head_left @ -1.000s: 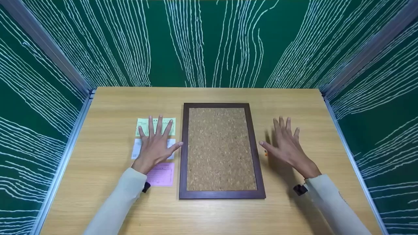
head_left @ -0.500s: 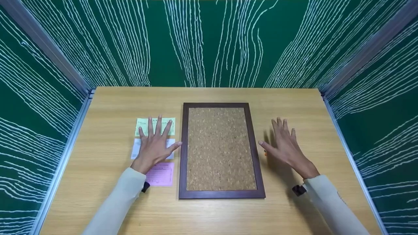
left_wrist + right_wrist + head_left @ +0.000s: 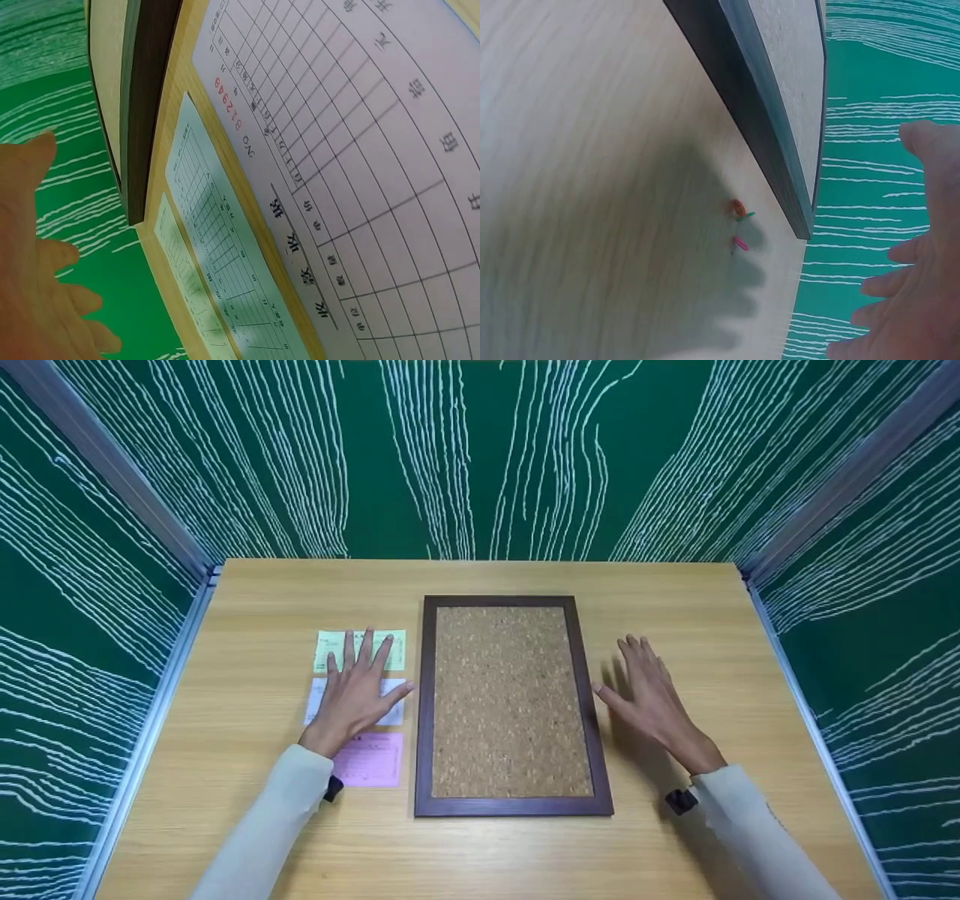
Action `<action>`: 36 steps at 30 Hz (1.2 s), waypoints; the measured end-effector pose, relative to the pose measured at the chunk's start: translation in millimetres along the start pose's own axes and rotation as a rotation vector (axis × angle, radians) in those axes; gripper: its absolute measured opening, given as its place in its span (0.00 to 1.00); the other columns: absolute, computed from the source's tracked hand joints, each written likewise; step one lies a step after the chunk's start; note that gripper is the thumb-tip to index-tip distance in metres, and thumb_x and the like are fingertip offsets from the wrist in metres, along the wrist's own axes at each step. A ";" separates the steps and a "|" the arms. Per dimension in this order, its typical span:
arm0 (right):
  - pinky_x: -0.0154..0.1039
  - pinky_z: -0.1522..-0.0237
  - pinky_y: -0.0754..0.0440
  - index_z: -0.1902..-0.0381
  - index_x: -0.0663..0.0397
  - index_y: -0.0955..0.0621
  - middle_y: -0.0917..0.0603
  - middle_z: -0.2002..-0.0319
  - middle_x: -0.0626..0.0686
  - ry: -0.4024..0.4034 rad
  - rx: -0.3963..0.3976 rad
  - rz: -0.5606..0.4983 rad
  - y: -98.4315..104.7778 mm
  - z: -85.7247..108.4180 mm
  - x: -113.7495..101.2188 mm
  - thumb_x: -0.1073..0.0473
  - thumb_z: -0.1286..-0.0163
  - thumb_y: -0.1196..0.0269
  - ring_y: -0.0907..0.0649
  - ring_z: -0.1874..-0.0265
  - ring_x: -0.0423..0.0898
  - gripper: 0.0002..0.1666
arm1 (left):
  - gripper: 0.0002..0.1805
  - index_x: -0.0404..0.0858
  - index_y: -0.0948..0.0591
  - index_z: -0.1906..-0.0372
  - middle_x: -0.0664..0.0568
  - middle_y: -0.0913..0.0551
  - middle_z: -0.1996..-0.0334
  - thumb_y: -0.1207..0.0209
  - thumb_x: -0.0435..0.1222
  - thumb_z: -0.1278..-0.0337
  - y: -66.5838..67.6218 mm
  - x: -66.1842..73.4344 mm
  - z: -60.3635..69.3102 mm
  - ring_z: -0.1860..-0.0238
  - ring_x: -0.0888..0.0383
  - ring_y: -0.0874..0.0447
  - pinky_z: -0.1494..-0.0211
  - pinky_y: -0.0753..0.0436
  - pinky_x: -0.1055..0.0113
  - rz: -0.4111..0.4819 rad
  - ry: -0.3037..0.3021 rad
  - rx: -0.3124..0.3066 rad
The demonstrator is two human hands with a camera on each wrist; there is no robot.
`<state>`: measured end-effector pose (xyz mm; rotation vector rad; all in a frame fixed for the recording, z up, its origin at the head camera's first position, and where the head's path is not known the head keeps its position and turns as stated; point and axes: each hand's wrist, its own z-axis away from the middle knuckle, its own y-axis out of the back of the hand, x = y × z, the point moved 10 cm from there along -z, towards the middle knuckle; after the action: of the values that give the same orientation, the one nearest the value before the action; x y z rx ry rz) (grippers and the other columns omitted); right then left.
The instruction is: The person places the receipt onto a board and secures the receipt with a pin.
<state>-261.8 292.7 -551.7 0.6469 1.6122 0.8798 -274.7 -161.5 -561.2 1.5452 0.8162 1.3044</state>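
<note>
My left hand is spread, fingers apart, above a green printed slip and a pale blue slip, partly covering both. A pink slip lies nearer, below that wrist. In the left wrist view the hand hovers off the papers, holding nothing. Between both hands lies a corkboard with a dark brown frame. To its right hovers my right hand, thumb out and fingers straight, also holding nothing. Below it, the right wrist view shows small pins, orange, green and pink, hidden in the head view.
A wooden table carries everything. Green walls with white wavy lines enclose its back and sides, with metal posts at the corners. Dark wrist cameras sit at both cuffs.
My right hand has drifted slightly left and its fingers have drawn closer together; an orange speck beside it is now covered. The left hand has barely moved. Slips and corkboard lie as before.
</note>
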 end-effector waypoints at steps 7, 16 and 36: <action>0.77 0.19 0.52 0.14 0.67 0.41 0.44 0.14 0.71 0.018 0.027 -0.045 -6.3 1.6 -2.0 0.41 0.20 0.33 0.50 0.13 0.71 0.53 | 0.52 0.38 0.42 0.11 0.34 0.53 0.11 0.37 0.62 0.25 -0.8 -10.5 -0.2 0.12 0.29 0.62 0.18 0.55 0.21 0.092 0.030 0.000; 0.74 0.19 0.43 0.13 0.63 0.41 0.41 0.14 0.68 0.014 0.036 -0.129 -17.0 7.2 -3.7 0.43 0.19 0.32 0.42 0.15 0.68 0.52 | 0.48 0.36 0.36 0.14 0.32 0.43 0.13 0.33 0.56 0.26 2.4 -17.5 3.7 0.13 0.29 0.52 0.16 0.49 0.25 0.119 0.020 0.075; 0.71 0.18 0.42 0.17 0.67 0.34 0.36 0.17 0.69 0.022 0.094 -0.272 -47.2 11.3 -1.9 0.54 0.18 0.34 0.39 0.17 0.67 0.41 | 0.35 0.30 0.24 0.24 0.34 0.30 0.20 0.28 0.43 0.27 15.6 -36.6 15.9 0.18 0.34 0.37 0.18 0.32 0.37 0.290 0.020 0.238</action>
<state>-248.3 266.5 -590.4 0.4687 1.7211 0.6167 -268.3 -203.8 -560.0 1.8972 0.8036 1.4725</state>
